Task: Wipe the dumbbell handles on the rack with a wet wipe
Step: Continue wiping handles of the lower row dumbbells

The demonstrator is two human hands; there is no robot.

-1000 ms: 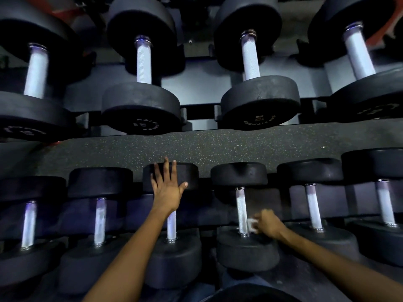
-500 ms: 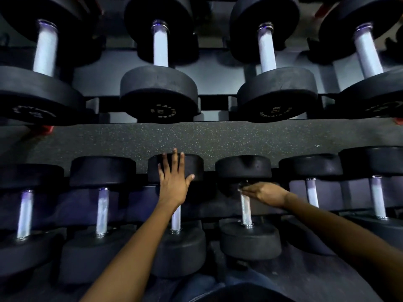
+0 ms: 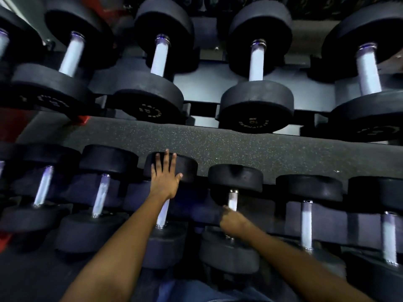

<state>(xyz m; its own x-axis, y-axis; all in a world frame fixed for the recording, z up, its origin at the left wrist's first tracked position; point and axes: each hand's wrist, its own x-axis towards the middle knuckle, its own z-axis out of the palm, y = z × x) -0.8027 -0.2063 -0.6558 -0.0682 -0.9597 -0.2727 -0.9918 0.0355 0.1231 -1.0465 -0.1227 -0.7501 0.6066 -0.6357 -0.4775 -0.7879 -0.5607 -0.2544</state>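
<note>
Left hand: your left hand (image 3: 165, 182) lies flat, fingers straight and spread, pressed on the far head (image 3: 172, 165) of a dumbbell in the lower row of the rack (image 3: 250, 101); your forearm covers much of that dumbbell's handle (image 3: 162, 212).
Right hand: your right hand (image 3: 234, 221) is curled round the lower part of the handle of the next dumbbell (image 3: 233, 198) to the right, fist closed on the bar just above the near head (image 3: 229, 253).
Wet wipe: it does not show plainly; it may sit inside your right fist, but the blur there leaves that unsure.
Lower row: dark round-headed dumbbells stand side by side, pale metal handles running from the near heads up to the far heads, to both sides of your hands.
Upper row: larger dumbbells (image 3: 256, 92) rest on the tier above, heads with faint lettering facing you.
Between the rows: a strip of speckled dark floor (image 3: 218, 147) shows through the rack.
Left edge: red parts (image 3: 81, 119) show beside the upper tier.
</note>
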